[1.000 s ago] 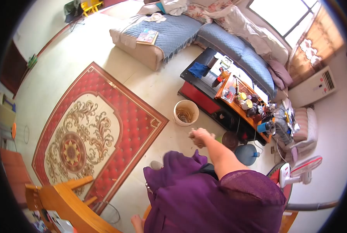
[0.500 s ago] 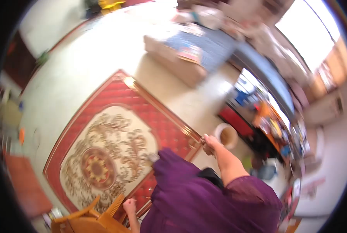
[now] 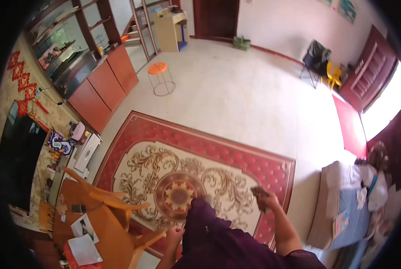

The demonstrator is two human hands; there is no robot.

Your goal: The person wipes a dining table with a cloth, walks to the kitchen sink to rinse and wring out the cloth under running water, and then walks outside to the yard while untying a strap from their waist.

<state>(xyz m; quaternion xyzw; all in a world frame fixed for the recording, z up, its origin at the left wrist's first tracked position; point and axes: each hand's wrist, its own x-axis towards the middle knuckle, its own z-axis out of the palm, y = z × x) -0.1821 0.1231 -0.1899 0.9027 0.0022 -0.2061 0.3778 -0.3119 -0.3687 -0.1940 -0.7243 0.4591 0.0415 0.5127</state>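
The person's right hand [image 3: 268, 201] is clamped on a small brown object [image 3: 259, 197], held up in front of the body over the patterned part of the red-bordered rug [image 3: 236, 158]; what the object is cannot be told. The left hand [image 3: 175, 233] is lower and well apart from the right, its fingers curled together beside the wooden chair [image 3: 128, 206]; whether it holds anything cannot be told. Dark purple clothing [image 3: 209, 233] shows between the two arms. At the lower left, an orange-brown bench [image 3: 113, 237] carries a white sheet [image 3: 84, 250], a printed sheet [image 3: 84, 227] and a small dark item [image 3: 78, 208], with red material [image 3: 70, 258] partly under the white sheet. Beyond the rug, an orange-topped stool [image 3: 158, 68] stands upright on the pale floor [image 3: 218, 85] near a reddish cabinet [image 3: 90, 105]. At the right, a sofa [image 3: 319, 204] with a blue cover [image 3: 353, 201] bears a book [image 3: 341, 224] and pale cloth [image 3: 339, 177].
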